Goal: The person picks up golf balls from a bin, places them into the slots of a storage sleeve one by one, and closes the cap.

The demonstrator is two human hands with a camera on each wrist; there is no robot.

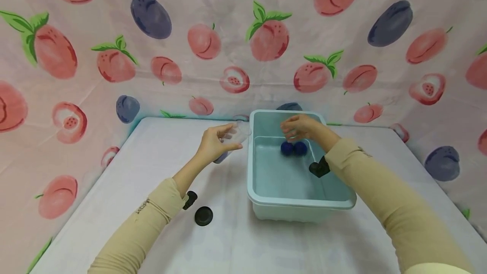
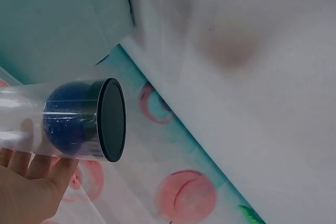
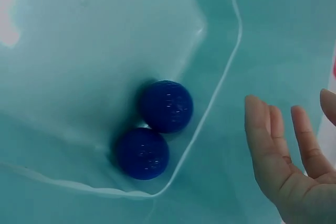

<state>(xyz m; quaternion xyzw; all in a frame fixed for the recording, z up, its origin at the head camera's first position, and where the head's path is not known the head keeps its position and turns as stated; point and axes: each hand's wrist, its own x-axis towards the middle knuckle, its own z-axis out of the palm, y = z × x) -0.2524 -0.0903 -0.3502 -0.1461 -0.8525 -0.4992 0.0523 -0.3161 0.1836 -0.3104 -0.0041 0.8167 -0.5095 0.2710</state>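
My left hand (image 1: pixel 213 143) grips a clear plastic tube (image 1: pixel 239 132) just left of the light-blue bin (image 1: pixel 262 202). In the left wrist view the tube lies tilted nearly sideways, with a blue ball (image 2: pixel 68 119) inside against its black end cap (image 2: pixel 112 120). Over the bin's far part hovers my right hand (image 1: pixel 300 127), fingers loosely bent and nothing held. Two dark blue balls, one (image 3: pixel 166 106) touching the other (image 3: pixel 142 153), lie in a corner of the bin floor below that hand.
A round black lid (image 1: pixel 203 216) lies on the white table (image 1: pixel 232 240) near the left forearm. The bin's raised rim stands between the two hands. Behind the table hangs a fruit-print cloth (image 1: pixel 236 54).
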